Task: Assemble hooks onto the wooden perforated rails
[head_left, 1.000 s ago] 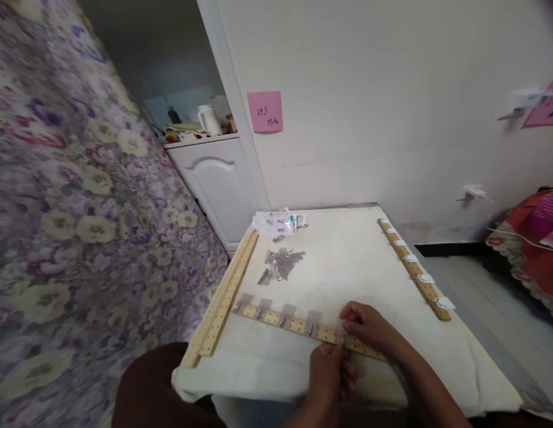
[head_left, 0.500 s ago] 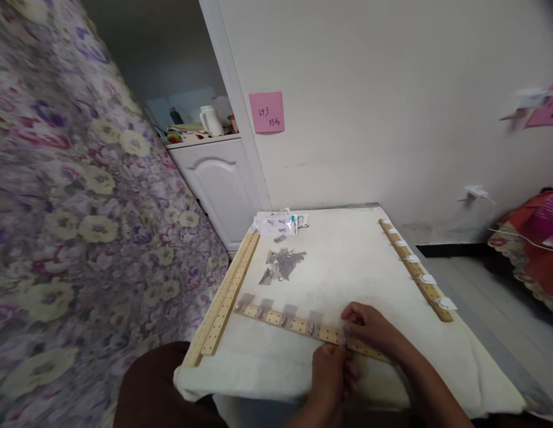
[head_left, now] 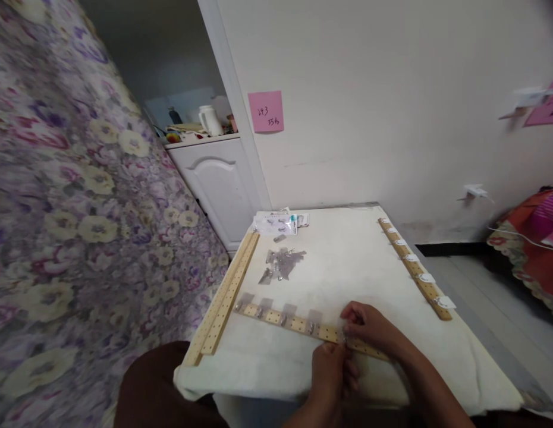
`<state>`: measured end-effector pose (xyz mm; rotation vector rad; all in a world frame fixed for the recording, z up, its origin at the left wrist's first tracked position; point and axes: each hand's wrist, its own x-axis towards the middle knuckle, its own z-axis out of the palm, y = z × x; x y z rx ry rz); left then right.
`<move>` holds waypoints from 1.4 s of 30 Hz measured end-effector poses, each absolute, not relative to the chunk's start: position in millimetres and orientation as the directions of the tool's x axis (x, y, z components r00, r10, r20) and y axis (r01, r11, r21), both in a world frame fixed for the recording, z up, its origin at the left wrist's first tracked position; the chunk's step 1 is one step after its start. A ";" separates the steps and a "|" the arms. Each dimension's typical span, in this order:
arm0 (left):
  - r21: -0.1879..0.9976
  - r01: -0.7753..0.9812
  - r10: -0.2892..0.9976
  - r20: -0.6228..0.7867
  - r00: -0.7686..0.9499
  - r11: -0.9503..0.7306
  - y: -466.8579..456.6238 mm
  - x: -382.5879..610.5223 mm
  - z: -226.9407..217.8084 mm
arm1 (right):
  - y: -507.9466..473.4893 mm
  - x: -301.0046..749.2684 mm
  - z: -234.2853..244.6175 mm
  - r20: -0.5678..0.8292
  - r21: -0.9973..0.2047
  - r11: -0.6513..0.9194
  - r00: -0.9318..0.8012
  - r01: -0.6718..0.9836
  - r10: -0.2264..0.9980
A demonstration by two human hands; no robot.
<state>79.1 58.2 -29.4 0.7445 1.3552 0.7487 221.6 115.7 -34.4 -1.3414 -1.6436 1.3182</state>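
A narrow perforated wooden strip [head_left: 298, 324] lies aslant across the near part of the cloth-covered table. Several small metal hooks on clear plastic squares [head_left: 313, 321] sit along its left half. My right hand [head_left: 370, 326] bends over the strip, its thumb and forefinger pinched on another clear-backed hook [head_left: 342, 336], mostly hidden by the fingers. Against the near edge of the strip, my left hand [head_left: 330, 370] is closed, with its thumb and curled fingers gripping the edge just below that hook.
A loose heap of clear-backed hooks [head_left: 283, 264] lies beyond the strip. Packaged hooks [head_left: 276, 224] rest at the far left corner. Two bare perforated strips [head_left: 227, 291] line the left edge. A strip with white-backed hooks [head_left: 414, 267] runs along the right edge. A floral curtain [head_left: 80, 238] hangs left.
Both hands stay at the same hook on the strip, with barely any finger movement. The view has shifted very slightly.
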 end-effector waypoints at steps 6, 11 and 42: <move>0.830 -0.048 0.831 -0.551 0.072 0.555 57.7 78.2 -30.1 | 112.7 219.7 -23.9 -0.132 -0.945 -0.036 -0.278 0.326 0.951; 0.834 -0.056 0.835 -0.546 0.068 0.549 57.6 78.0 -29.9 | 112.3 217.9 -20.8 -0.149 -0.940 -0.054 -0.262 0.336 0.953; 0.836 -0.058 0.837 -0.539 0.093 0.545 54.8 76.5 -26.7 | 116.3 218.9 -33.0 -0.182 -0.911 -0.061 -0.263 0.408 0.948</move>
